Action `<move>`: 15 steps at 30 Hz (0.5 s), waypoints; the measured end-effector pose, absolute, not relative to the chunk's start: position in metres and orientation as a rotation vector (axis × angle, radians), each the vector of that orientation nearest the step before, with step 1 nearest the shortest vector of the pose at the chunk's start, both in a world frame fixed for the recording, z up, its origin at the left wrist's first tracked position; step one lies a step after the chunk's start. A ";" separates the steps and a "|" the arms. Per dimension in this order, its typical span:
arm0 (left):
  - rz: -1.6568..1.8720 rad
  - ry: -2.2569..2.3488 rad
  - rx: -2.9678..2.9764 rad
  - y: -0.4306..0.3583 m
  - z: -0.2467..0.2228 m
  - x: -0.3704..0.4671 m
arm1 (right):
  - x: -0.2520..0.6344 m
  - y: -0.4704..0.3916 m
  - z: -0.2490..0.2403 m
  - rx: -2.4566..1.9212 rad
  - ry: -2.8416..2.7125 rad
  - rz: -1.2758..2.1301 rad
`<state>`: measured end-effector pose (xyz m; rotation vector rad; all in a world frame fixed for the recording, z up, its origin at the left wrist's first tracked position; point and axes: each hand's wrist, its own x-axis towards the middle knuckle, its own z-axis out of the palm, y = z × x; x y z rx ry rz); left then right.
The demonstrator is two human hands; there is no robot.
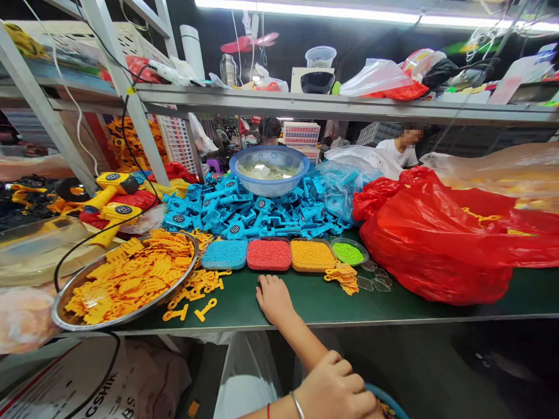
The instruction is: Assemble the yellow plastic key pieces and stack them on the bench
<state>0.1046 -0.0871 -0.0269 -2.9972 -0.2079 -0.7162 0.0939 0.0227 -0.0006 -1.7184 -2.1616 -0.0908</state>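
My right hand (273, 298) lies palm down on the green tabletop (301, 302), just in front of the tray of red beads (268, 255). Its fingers point away from me, and nothing shows in them. Across my right forearm (308, 342) rests my left hand (338, 381), with its fingers curled over the arm and their tips partly hidden. A silver bangle (297, 404) circles the left wrist. Beside the red beads stand trays of blue beads (224, 254) and orange beads (312, 256), and a small dish of green beads (348, 253).
A metal bowl of flat orange pieces (135, 273) stands at left, with loose orange pieces (205, 309) beside it. Blue plastic parts (244, 212) are heaped behind the trays, under a blue basin (269, 185). A red bag (437, 244) bulges at right. A person (397, 152) is behind.
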 end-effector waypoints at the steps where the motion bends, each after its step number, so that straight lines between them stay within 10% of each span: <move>1: -0.706 -0.242 -2.999 -0.080 -0.022 0.095 | 0.093 0.022 -0.001 -1.721 -2.157 -0.090; 15: -0.460 -0.866 -3.049 0.006 0.019 -0.010 | 0.067 0.024 -0.045 -1.679 -1.833 -0.015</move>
